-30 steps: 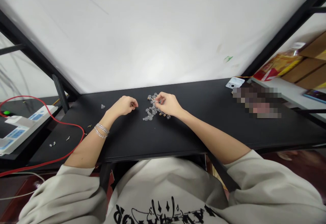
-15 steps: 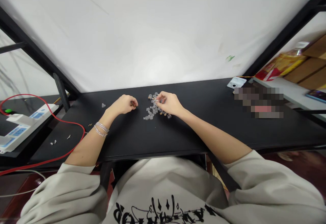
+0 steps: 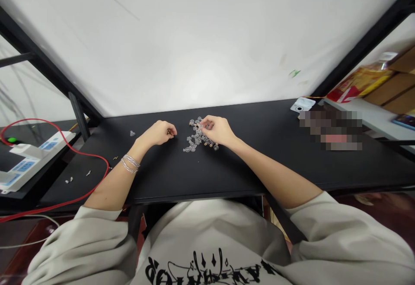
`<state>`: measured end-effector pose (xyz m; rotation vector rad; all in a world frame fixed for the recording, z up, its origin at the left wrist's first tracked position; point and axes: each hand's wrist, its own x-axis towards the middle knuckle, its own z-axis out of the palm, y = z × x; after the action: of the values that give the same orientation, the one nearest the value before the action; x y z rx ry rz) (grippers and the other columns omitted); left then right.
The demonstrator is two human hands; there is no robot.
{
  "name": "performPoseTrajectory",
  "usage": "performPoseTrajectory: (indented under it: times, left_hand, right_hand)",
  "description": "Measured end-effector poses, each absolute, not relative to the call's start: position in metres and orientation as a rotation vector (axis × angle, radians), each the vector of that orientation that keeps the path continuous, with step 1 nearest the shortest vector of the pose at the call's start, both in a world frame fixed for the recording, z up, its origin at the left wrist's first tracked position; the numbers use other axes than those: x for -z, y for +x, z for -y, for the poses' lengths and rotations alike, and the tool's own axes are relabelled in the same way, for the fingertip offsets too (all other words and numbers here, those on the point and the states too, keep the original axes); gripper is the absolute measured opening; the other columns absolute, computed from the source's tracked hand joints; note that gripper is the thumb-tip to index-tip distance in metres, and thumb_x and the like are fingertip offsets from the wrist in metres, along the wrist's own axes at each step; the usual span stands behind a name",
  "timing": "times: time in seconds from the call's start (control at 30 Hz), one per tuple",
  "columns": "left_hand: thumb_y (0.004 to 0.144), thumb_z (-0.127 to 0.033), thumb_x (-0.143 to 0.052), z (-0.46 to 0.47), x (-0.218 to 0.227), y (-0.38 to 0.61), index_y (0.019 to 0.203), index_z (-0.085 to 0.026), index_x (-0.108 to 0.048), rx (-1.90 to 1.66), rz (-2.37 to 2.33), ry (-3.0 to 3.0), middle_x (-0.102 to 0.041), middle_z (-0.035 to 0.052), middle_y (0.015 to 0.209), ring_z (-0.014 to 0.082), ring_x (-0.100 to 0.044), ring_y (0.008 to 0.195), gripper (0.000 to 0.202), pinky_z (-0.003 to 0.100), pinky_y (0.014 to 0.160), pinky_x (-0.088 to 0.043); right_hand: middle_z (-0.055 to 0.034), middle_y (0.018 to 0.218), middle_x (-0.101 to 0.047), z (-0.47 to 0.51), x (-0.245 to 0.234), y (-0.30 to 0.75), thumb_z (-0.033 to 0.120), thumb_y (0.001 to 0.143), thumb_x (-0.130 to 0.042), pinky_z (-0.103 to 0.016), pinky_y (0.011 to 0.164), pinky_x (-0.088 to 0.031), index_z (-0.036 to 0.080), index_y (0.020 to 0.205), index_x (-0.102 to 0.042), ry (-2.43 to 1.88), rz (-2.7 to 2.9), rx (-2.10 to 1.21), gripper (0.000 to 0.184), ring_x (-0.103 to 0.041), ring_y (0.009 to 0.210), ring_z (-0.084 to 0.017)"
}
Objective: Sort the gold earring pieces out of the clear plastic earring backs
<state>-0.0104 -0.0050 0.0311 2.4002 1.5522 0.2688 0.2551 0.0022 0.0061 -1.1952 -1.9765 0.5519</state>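
A loose pile of small clear pieces [image 3: 193, 140], some with copper-coloured parts, lies on the black tabletop [image 3: 194, 177]. My right hand [image 3: 216, 128] is over the pile's right side, thumb and fingertips pinched at its upper part; what lies between them is too small to make out. Left of the pile, my left hand [image 3: 161, 132] is curled around small brownish-gold pieces [image 3: 170, 133], which show partly between its fingers. One clear piece [image 3: 132, 133] lies alone to the left of this hand.
Several tiny metal bits [image 3: 88, 173] are scattered at the left. A red cable [image 3: 106, 164] loops across the table's left end beside a white power strip [image 3: 35, 159]. At the back right stands a small white camera-like device [image 3: 302, 104], near a blurred-out patch.
Both hands stay almost in place. The fingers of my left hand have closed a little more over the brownish-gold pieces, and my right fingertips have shifted slightly at the pile.
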Motion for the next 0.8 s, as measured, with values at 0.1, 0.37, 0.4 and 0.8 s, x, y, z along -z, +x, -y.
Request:
performPoseTrajectory:
  times: [0.1, 0.37, 0.4, 0.8]
  left_hand:
    - [0.075, -0.01, -0.064, 0.005, -0.031, -0.011, 0.086, -0.02, -0.077, -0.296, -1.538, 2.392, -0.075, 0.0026, 0.08, 0.0162, -0.066, 0.071, 0.019, 0.027, 0.073, -0.05]
    - [0.075, -0.008, -0.063, 0.008, -0.036, -0.008, 0.082, -0.018, -0.076, -0.406, -1.518, 2.369, -0.074, 0.0021, 0.075, 0.0149, -0.065, 0.068, 0.017, 0.026, 0.071, -0.05]
    - [0.075, -0.01, -0.064, 0.01, -0.037, -0.006, 0.081, -0.018, -0.076, -0.459, -1.501, 2.349, -0.074, 0.0018, 0.073, 0.0139, -0.064, 0.065, 0.016, 0.026, 0.07, -0.049]
    - [0.072, -0.034, -0.082, 0.025, -0.04, 0.02, 0.088, -0.013, -0.072, -1.061, -0.968, 1.947, -0.073, 0.0085, 0.081, 0.0156, -0.065, 0.072, 0.028, 0.027, 0.063, -0.051]
  right_hand:
    - [-0.0017, 0.084, -0.073, -0.001, -0.007, 0.255, 0.021, 0.074, -0.066, -0.026, 0.07, -0.047, 0.018, 0.089, -0.072, -1.199, 1.973, -0.559, 0.017, -0.06, 0.066, -0.011]
    - [-0.0026, 0.085, -0.073, -0.002, -0.006, 0.256, 0.022, 0.074, -0.066, -0.027, 0.071, -0.048, 0.018, 0.09, -0.072, -1.207, 1.967, -0.548, 0.017, -0.06, 0.067, -0.012]
    - [-0.0027, 0.085, -0.073, -0.003, -0.006, 0.256, 0.022, 0.074, -0.066, -0.027, 0.07, -0.048, 0.018, 0.09, -0.072, -1.21, 1.965, -0.543, 0.017, -0.06, 0.067, -0.012]
    - [-0.0038, 0.086, -0.073, -0.003, -0.005, 0.257, 0.019, 0.075, -0.065, -0.028, 0.071, -0.047, 0.018, 0.093, -0.074, -1.235, 2.037, -0.483, 0.021, -0.061, 0.071, -0.014]
